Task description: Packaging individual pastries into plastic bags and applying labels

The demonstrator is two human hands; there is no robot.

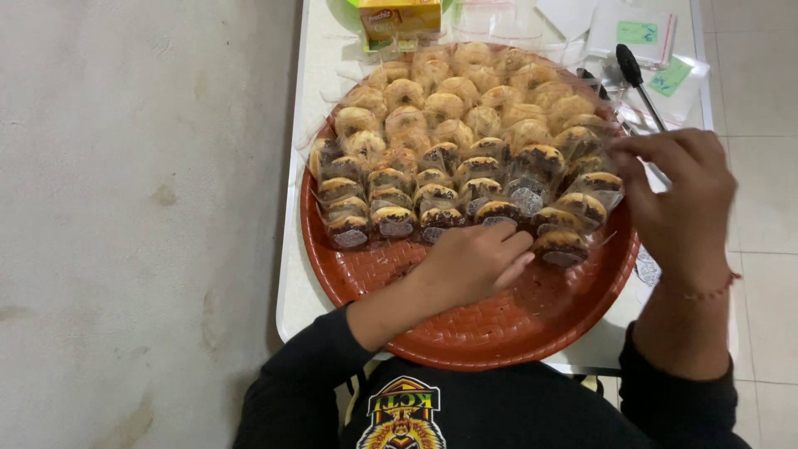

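Black sleeves at the near edge, above a dark shirt with a printed emblem. Just beyond, round red woven tray (490,324) on a white tabletop (293,291), near part of the tray bare. Left hand (474,262) resting on that bare weave, fingers curled loosely together, fingertips (519,249) touching or all but touching the nearest wrapped pastry (561,248); grip around anything not visible, so cannot tell whether closed on something. Right hand (682,199) at the tray's right rim, thin red cord bracelet (706,293) at the wrist, fingers bent and pointing left toward the wrapped pastries on that side; thumb and forefinger close together near a clear wrapper edge, yet cannot tell whether pinching it. Farther in, rows of chocolate-topped pastries (440,195) in clear wrappers, packed side by side across the middle of the tray. Behind those, plain golden pastries (453,104), also wrapped, filling the far half up to the rim. Right of the tray, black-tipped tongs (636,79) lying on the tabletop, beside clear bags with green labels (640,33). At the far end, yellow box (399,21). Left of the tabletop, grey stained floor (133,208).
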